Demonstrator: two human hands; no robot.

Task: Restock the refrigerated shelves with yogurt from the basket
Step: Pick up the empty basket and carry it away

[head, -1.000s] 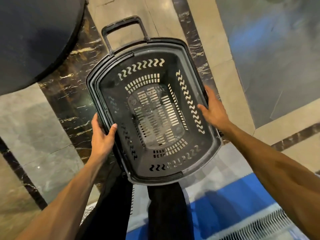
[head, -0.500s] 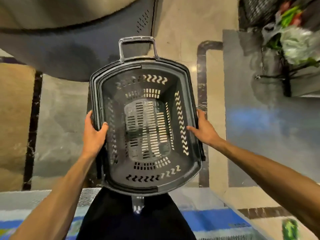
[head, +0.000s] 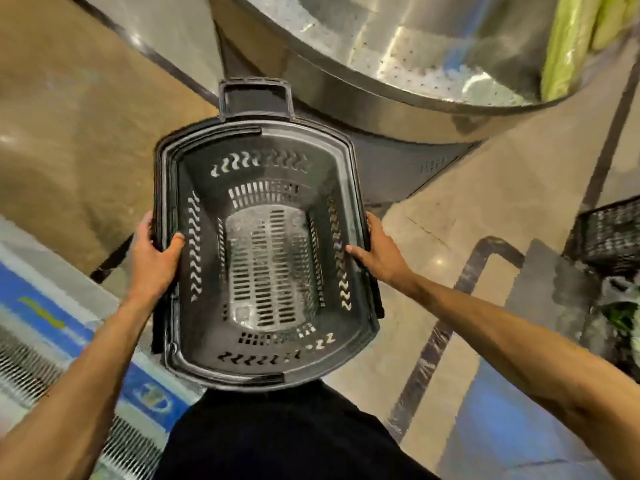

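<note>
Between the frames the view swung round: the blue-banded grille (head: 41,355) slid to the lower left and the round steel counter (head: 363,95) came to stand just beyond the basket, while both hands kept their hold.

Nearest, above the dark trousers (head: 277,438), the basket (head: 353,174) was carried roughly level in front of the body. The left hand (head: 152,261) gripped its left rim, thumb hooked inside and fingers curled outside; the right hand (head: 379,254) gripped the right rim likewise, thumb lying on the inner wall. A hold on both sides probably kept so wide a tub from tipping.

It was black slotted plastic with chevron cut-outs and a pull handle (head: 254,86) at its far end. It held no yogurt, so the restocking looked finished or due a refill.

Farther off, green produce (head: 568,39) showed at the top right.
</note>
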